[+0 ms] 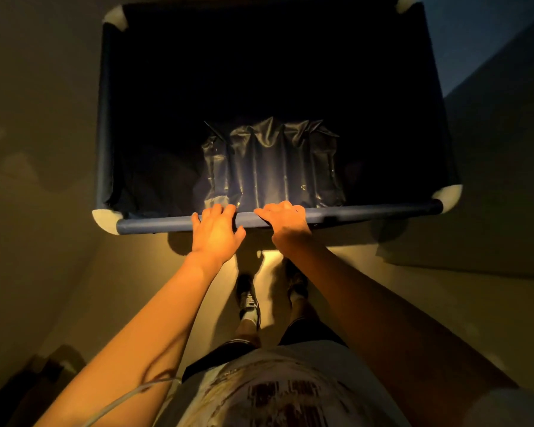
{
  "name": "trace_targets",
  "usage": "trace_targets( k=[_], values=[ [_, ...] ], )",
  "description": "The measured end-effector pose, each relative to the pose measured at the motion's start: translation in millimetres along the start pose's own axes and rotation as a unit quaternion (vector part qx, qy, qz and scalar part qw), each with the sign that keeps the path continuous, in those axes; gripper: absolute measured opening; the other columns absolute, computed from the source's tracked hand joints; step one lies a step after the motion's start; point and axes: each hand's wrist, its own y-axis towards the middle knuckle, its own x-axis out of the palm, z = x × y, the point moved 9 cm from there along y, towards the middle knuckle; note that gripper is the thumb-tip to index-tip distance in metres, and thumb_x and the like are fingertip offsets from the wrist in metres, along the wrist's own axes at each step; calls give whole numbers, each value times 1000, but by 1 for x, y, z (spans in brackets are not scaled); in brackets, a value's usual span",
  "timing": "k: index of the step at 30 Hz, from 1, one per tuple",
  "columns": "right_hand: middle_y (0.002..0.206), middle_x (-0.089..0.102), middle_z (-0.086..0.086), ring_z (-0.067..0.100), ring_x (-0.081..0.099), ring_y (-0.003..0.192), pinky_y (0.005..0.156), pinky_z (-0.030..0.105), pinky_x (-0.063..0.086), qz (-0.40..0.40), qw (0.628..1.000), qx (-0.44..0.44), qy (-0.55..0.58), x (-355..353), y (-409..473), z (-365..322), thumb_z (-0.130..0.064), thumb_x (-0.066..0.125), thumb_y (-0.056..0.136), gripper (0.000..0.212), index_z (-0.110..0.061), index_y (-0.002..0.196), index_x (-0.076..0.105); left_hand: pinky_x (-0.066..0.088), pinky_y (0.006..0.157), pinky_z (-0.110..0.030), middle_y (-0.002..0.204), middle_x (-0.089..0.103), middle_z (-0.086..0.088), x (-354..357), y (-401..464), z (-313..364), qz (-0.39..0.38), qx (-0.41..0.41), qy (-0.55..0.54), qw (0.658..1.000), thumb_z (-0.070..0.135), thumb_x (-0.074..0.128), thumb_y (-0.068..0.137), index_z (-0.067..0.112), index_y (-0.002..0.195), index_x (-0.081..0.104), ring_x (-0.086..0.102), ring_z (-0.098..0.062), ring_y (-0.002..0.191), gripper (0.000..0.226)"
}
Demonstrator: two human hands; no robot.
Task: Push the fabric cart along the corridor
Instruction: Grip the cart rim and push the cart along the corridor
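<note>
A large dark blue fabric cart fills the upper half of the view, with a blue tubular rim point(367, 212) and white corner pieces. Its inside is deep and dark; a crinkled dark plastic sheet point(272, 161) lies against the near wall. My left hand point(216, 232) rests on the near rail, fingers curled over it. My right hand point(285, 221) grips the same rail just to the right, fingers wrapped over the top. Both arms are stretched forward.
Plain walls run close on the left point(37, 149) and right point(500, 149) of the cart. My two feet point(248, 298) stand on a pale floor just behind the cart. A dark shape sits low at the left point(43, 374). The light is dim and yellow.
</note>
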Motion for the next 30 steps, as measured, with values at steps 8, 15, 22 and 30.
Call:
trace_targets(
  k=[8, 15, 22, 30],
  values=[
    [142, 55, -1, 30, 49, 128, 102, 48, 42, 54, 995, -23, 84, 8, -27, -37, -2, 62, 83, 74, -32, 148, 41, 27, 117, -57, 117, 61, -3, 2, -16, -24, 14, 59, 0, 998, 40, 55, 90, 30, 125, 53, 55, -30, 116, 36],
    [133, 61, 3, 28, 55, 122, 102, 44, 40, 129, 980, 88, 122, 32, -79, 12, -42, 56, 95, 46, -24, 138, 54, 28, 116, -60, 114, 60, -1, 4, -24, -32, -5, 109, 15, 994, 42, 55, 88, 29, 120, 55, 56, -28, 112, 34],
    [127, 63, 0, 22, 58, 116, 108, 40, 39, 159, 955, 201, 148, 55, -141, 47, -42, 51, 98, 40, -25, 134, 55, 38, 108, -53, 119, 60, -1, 27, -46, 29, -47, 210, 19, 976, 39, 53, 94, 31, 130, 57, 56, -29, 113, 37],
    [139, 59, 0, 22, 53, 129, 116, 40, 35, 150, 947, 233, 161, 81, -168, 33, -39, 48, 103, 42, -27, 143, 49, 39, 102, -48, 113, 63, -6, 38, -68, 25, -30, 246, 3, 969, 27, 52, 97, 26, 133, 61, 57, -33, 105, 37]
  ],
)
